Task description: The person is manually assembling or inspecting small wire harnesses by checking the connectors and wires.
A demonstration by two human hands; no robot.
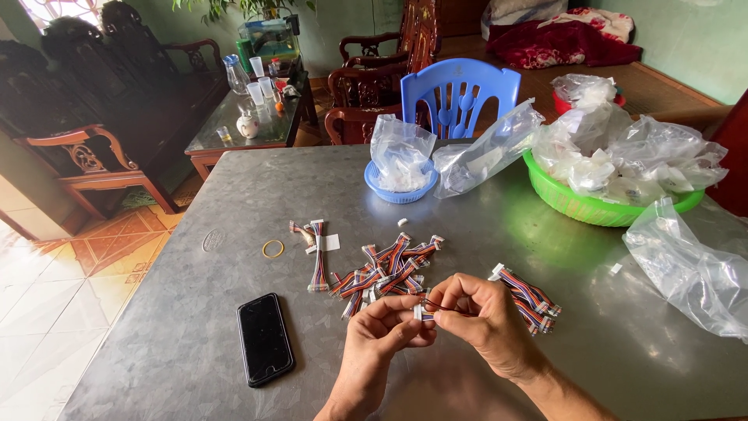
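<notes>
Across the grey metal table point(234, 195) the biggest things lay at the far right: a green plastic basket point(580, 204) heaped with clear plastic bags, a loose clear bag point(689, 265) near the right edge, and another long bag point(487, 148) leaning between the green basket and a small blue basket point(400, 192) that held its own bag. Beyond the table stood a blue plastic chair point(460, 90). Nearer the person, a black smartphone point(265, 337) lay face up at the left, well apart from both hands.

At the middle of the table sat a loose pile of multicoloured wire harnesses point(386, 273), with 1 bundle point(318, 261) lying straight just left of it and a yellow rubber band point(273, 249) further left. A second bunch of harnesses point(530, 298) lay just beyond the right hand.

Both hands met in front of the pile. The left hand point(382, 331) pinched the white connector end of a single harness point(428, 310) between thumb and fingers, and the right hand point(483, 316) was closed on the wires of the same harness. Its long axis ran roughly left to right between the 2 grips, held just above the table. The pile lay directly ahead of the fingertips, about equally near to either hand, while the right-hand bunch was nearer the right hand.
</notes>
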